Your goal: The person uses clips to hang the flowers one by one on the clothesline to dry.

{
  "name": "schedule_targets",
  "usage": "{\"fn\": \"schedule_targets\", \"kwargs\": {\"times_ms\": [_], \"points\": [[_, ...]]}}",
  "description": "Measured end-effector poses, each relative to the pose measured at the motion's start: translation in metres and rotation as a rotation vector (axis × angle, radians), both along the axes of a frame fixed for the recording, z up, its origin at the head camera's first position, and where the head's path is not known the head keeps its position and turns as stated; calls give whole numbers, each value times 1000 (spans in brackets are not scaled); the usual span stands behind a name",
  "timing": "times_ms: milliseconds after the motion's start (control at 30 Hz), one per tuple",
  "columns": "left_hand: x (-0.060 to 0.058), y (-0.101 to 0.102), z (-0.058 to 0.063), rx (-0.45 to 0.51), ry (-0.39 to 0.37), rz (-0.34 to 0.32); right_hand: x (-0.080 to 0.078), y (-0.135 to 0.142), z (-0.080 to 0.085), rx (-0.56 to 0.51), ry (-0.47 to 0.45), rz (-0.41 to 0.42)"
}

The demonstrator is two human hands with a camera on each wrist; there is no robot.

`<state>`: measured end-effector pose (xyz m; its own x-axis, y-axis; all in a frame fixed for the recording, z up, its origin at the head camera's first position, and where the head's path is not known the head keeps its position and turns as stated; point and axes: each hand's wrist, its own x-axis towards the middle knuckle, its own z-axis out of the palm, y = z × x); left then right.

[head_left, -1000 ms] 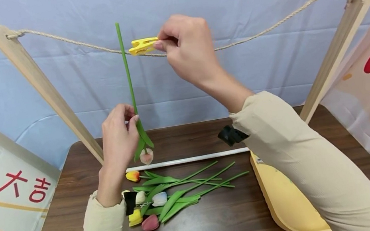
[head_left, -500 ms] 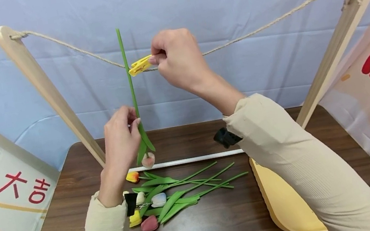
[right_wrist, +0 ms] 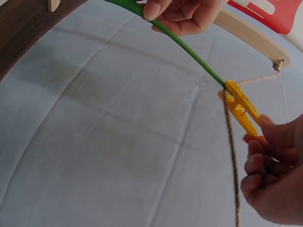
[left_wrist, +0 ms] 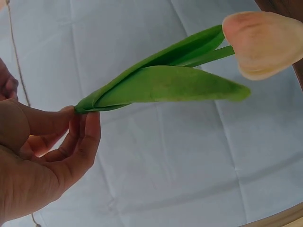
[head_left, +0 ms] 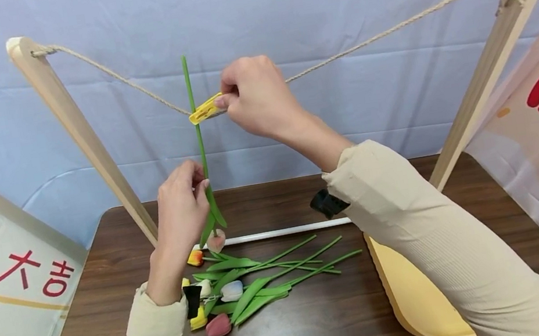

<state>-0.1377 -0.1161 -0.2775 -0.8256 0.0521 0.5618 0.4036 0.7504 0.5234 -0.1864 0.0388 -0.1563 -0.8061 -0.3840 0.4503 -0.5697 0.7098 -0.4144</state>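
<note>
A pale pink tulip (left_wrist: pixel 265 45) hangs head down, its green stem pointing up past the rope. My left hand (head_left: pixel 183 208) pinches the stem just above the leaves, between thumb and fingers. Higher up, my right hand (head_left: pixel 258 99) pinches the handle end of a yellow clothespin (right_wrist: pixel 241 108). The clothespin's nose lies across the stem and the rope (right_wrist: pixel 231 151), where the two cross. In the right wrist view the rope and stem meet at the clothespin's tip; whether both lie fully inside its jaws I cannot tell.
Two wooden posts (head_left: pixel 79 133) carry the rope, with a white rod (head_left: pixel 280 232) low between them. Several tulips (head_left: pixel 262 286) lie on the brown table (head_left: pixel 326 323). A yellow tray (head_left: pixel 416 291) stands at the right, partly behind the right sleeve.
My right hand has moved down and slightly left, bringing the clothespin onto the stem and pulling the rope lower. The tulip and my left hand have shifted slightly down and right.
</note>
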Motion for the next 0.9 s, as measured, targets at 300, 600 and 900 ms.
{"fn": "schedule_targets", "kwargs": {"times_ms": [300, 600, 900], "points": [[-1, 1, -4, 24, -11, 1, 3, 15, 0, -65, -94, -21], [-1, -2, -7, 24, -48, -1, 13, 39, -4, -94, -116, 54], [1, -3, -7, 19, -63, -3, 17, 79, -25, 195, -288, 276]]}}
